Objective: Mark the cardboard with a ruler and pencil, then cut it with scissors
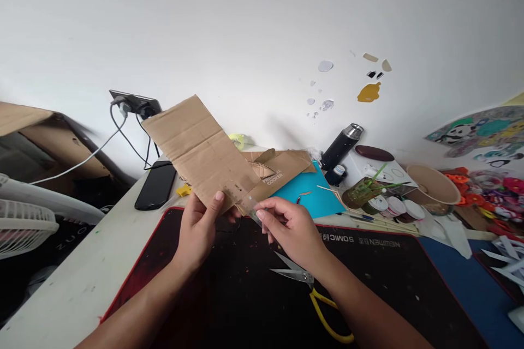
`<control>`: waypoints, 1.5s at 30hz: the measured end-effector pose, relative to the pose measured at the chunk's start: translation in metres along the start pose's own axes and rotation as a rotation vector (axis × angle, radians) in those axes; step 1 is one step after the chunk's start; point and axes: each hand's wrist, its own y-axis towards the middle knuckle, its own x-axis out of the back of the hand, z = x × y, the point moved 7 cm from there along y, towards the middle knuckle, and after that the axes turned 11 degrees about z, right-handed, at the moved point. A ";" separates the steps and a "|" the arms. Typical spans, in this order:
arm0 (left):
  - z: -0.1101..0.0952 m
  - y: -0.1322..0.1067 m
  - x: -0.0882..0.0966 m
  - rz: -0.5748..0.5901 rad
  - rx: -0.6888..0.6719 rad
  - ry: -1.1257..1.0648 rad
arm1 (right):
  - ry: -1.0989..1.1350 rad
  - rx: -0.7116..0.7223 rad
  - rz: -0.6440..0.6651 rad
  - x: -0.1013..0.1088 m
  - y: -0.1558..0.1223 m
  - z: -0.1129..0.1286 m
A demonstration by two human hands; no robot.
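My left hand (200, 229) grips the lower edge of a brown cardboard sheet (196, 147) and holds it tilted up above the black desk mat (229, 294). My right hand (292, 229) pinches a small clear plastic ruler (245, 202) that lies against the cardboard's lower right corner. A pair of yellow-handled scissors (311, 289) lies on the mat under my right wrist.
More cardboard pieces (282, 166) and a blue sheet (311, 193) lie behind. A black phone (156, 185) with cables sits at the left. A black flask (340, 147), paint jars (393, 206), a paper bowl (434, 185) and colourful craft bits crowd the right. A white fan (24, 218) stands at far left.
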 end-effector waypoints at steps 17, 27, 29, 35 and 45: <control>-0.005 -0.003 -0.005 0.000 0.028 0.024 | -0.064 -0.005 -0.042 -0.003 0.006 0.000; -0.004 -0.004 -0.004 -0.005 0.040 -0.003 | 0.157 -0.011 -0.009 -0.011 0.005 -0.002; -0.003 -0.002 -0.003 -0.028 0.054 -0.028 | 0.256 0.007 -0.011 -0.013 0.004 -0.002; 0.003 0.002 0.001 -0.089 0.127 -0.058 | 0.367 0.057 -0.194 -0.004 0.004 -0.010; 0.004 0.000 -0.003 -0.033 0.171 -0.019 | 0.735 0.122 -0.162 0.005 0.005 0.014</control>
